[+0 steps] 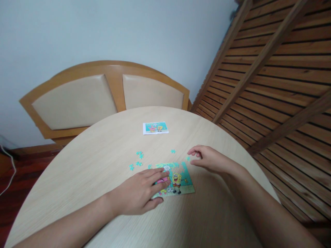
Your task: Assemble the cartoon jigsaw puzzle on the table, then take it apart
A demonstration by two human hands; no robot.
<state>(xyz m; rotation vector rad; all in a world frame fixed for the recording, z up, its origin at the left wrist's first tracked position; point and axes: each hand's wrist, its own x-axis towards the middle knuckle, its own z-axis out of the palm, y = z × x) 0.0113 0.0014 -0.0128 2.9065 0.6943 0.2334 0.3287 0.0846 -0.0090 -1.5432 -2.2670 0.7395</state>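
Note:
My left hand (141, 191) lies flat with fingers spread over the left part of a jigsaw puzzle (190, 182), hiding some of it. The puzzle shows cartoon figures on a turquoise ground, and its upper edge is uneven with gaps. Just beyond its upper right corner, my right hand (207, 158) hovers with thumb and fingers apart. A small puzzle piece (188, 158) is by these fingertips; the hand does not appear closed on it. Another loose piece (173, 151) lies above the puzzle, and one more (149, 166) is near my left fingers.
Several turquoise pieces (139, 164) lie scattered left of the puzzle on the round wooden table (103, 151). Farther back is a reference picture (156, 127) with the same cartoon figures. A padded bench back (113, 86) stands behind the table, and a slatted wood panel (279, 79) rises on the right.

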